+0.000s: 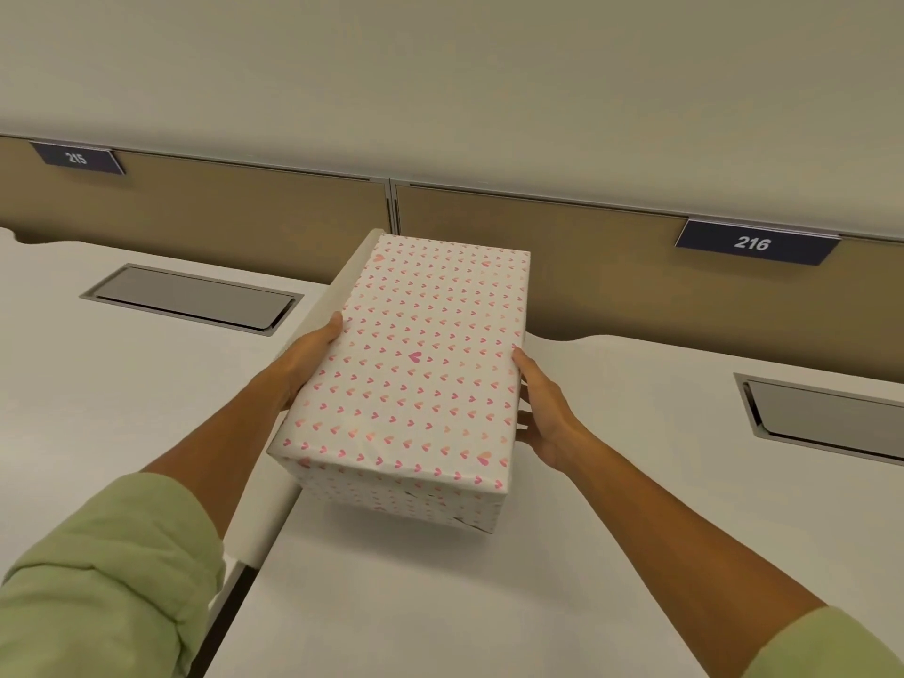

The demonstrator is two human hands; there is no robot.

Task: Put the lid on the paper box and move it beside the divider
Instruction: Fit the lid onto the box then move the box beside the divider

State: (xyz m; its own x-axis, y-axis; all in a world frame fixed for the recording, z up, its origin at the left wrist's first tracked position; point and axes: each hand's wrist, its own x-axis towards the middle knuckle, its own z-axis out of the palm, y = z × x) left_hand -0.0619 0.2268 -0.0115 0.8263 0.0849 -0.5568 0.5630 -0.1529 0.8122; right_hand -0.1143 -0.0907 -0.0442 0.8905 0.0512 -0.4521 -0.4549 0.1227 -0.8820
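A white paper box (pixel 416 369) printed with small pink hearts is closed, its lid on top. It hangs slightly above the right desk, casting a shadow beneath its near end. My left hand (pixel 305 357) presses its left long side and my right hand (pixel 543 413) presses its right long side. A low white divider (pixel 274 501) runs between the two desks, right under the box's left edge and my left hand. Whether the box touches the divider I cannot tell.
Tan partition panels (pixel 587 256) with number plates 215 (pixel 76 158) and 216 (pixel 753 243) stand behind the desks. Each white desk has a grey cable hatch: one at the left (pixel 191 298), one at the right (pixel 826 418).
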